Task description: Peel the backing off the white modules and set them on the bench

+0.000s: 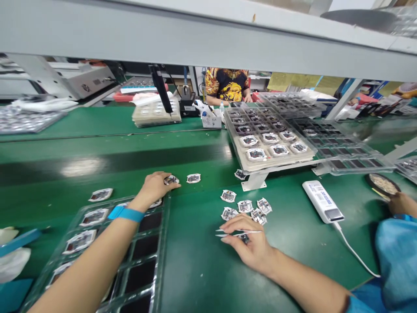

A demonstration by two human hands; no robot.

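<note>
My left hand (155,186) reaches over a clear compartment tray (153,256) and pinches a small white-framed circuit part (171,179) on the green belt. Another such part (193,178) lies just right of it. My right hand (247,241) rests on the belt, fingers closed on metal tweezers (228,233) that point left. A cluster of several small parts (246,207) lies just beyond the right hand. A blue band circles my left wrist (125,213).
A raised tray of parts (241,163) stands on a white bracket at the back right, with dark empty trays (342,145) beside it. A white device with a cable (322,201) lies at the right. A person in a patterned shirt (227,84) sits opposite. A co-worker's hand (402,203) shows far right.
</note>
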